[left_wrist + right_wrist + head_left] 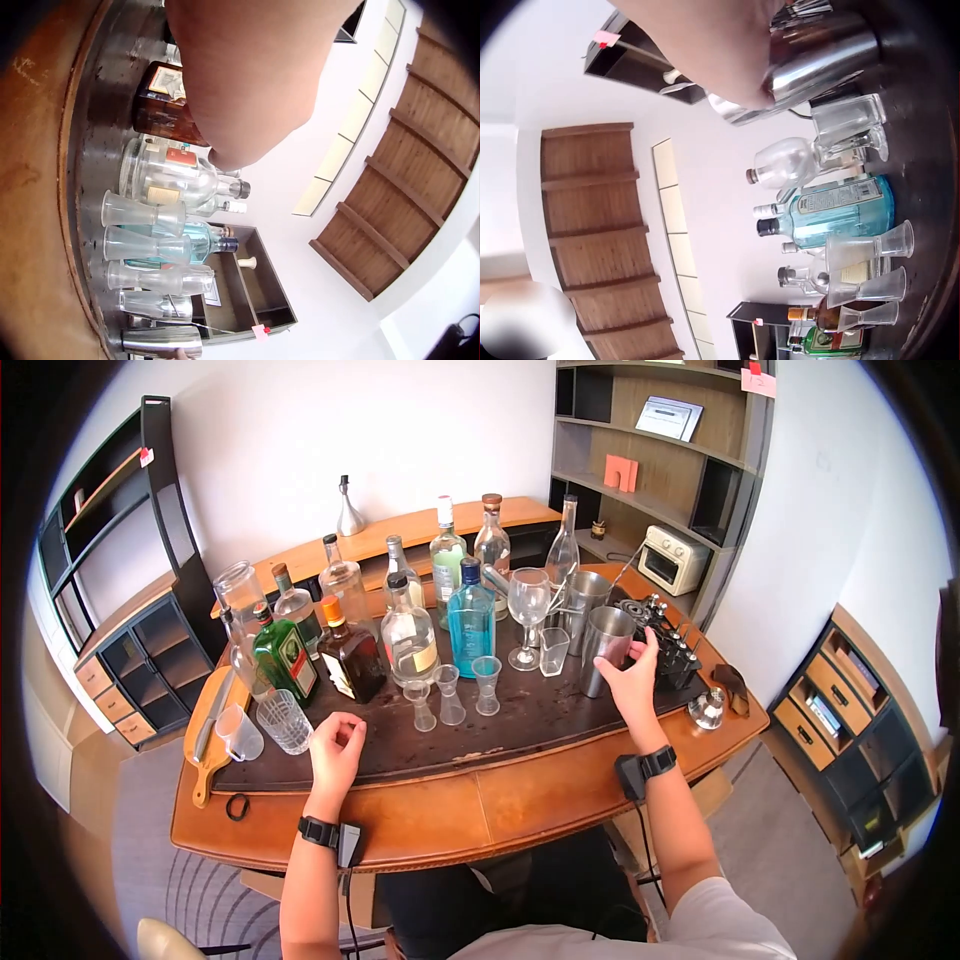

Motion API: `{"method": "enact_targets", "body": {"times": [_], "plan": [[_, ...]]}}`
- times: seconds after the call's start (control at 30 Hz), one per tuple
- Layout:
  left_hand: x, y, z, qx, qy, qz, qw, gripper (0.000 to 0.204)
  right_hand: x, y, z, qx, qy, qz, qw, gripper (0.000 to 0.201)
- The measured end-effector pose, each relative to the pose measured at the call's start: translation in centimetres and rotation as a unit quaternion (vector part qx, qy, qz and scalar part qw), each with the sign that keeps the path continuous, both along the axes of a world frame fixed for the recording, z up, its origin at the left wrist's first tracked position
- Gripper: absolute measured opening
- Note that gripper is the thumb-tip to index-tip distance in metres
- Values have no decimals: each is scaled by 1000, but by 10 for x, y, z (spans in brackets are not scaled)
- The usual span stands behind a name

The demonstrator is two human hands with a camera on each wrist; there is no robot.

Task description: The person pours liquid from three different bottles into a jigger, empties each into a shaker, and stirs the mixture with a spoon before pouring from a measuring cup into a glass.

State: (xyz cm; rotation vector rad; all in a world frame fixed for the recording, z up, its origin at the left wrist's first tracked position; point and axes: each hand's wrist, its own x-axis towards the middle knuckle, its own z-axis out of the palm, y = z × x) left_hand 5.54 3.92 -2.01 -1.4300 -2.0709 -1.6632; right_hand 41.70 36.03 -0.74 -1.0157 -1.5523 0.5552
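My right hand [632, 678] grips a silver metal shaker tin [605, 628] that stands upright at the right of the dark table mat. In the right wrist view, the thumb lies against the shiny wall of the tin [829, 64]. Behind it is a second metal tin [583, 598], with a small clear square glass [554, 652] and a stemmed glass [528, 600] to the left. My left hand [336, 748] hangs loosely curled with nothing in it, over the mat's front left. Nearest to it is a cut-glass tumbler [284, 722]. Clear double-ended jiggers [451, 698] stand between the hands.
Several bottles crowd the table's middle and back, including a blue one [471, 625], a green one [287, 660] and a brown one [352, 662]. A black tool rack [678, 655] stands right of the tin. A wooden board [207, 762] and clear mug [238, 735] are at the left.
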Motion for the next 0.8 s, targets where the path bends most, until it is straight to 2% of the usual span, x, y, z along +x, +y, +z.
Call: {"method": "enact_targets", "body": {"times": [0.07,0.1,0.2,0.4,0.5,0.57,0.6,0.63,0.67,0.7,0.73,0.77,0.8], "plan": [[1,-3,0,-7,-2,-3,1000,7,-5,25,-22,-34,51,114,992,118],[2,-2,1,-11,-11,-4,1000,7,-6,28,-27,-17,58,139,989,123],[0,-2,-1,-18,-23,-7,1000,6,-11,14,-17,-50,76,166,982,123],[-1,-1,-3,-22,-29,-20,999,6,-15,12,-28,-75,64,260,961,123],[1,-2,-1,-27,-33,-21,999,6,-16,-8,-23,-78,63,262,960,111],[1,-3,1,-28,-22,-17,999,6,-14,-33,-18,44,-42,60,996,95],[1,-4,2,-29,-16,-14,999,6,-14,-49,-13,105,-94,-43,989,88],[2,-4,3,-29,-20,-15,999,6,-22,-88,13,123,-54,-26,991,63],[4,-4,5,-29,-23,-16,999,6,-30,-108,17,163,-35,35,985,48],[5,-4,6,-30,-26,-16,999,6,-41,-130,22,154,-42,122,980,39],[5,-4,6,-29,-27,-17,999,6,-55,-146,22,131,-63,233,962,36],[5,-3,5,-28,-26,-18,999,6,-69,-156,21,146,-124,301,934,37],[4,-3,4,-28,-26,-20,999,6,-83,-171,26,82,-162,367,912,37]]}}
